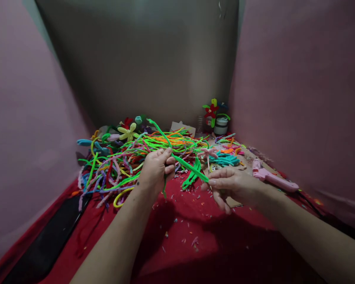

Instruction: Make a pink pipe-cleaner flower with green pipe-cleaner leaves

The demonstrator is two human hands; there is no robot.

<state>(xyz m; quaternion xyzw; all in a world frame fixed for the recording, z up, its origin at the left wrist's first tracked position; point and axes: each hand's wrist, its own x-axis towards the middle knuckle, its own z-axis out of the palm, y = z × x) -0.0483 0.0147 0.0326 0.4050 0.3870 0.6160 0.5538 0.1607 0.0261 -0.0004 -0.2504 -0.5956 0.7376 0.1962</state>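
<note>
Hands: two, the left hand (158, 167) and the right hand (235, 184)
Green bundle (189, 167) between them: one, its strands too merged to count
Red cloth (171, 221): one
Long fuzzy stems (165, 139): dozens toward the far edge, too tangled for an exact number
Teal bundle (226, 159): one
Yellow flower (128, 132): one, toward the far left corner
Pale pink flower (207, 152): one
Glue gun (275, 179): one, near the right edge
Lidded jar (221, 125): one, far right corner
Black flat object (44, 236): one, along the left edge
Pink sheets (301, 98): two, one beyond each side edge
</note>
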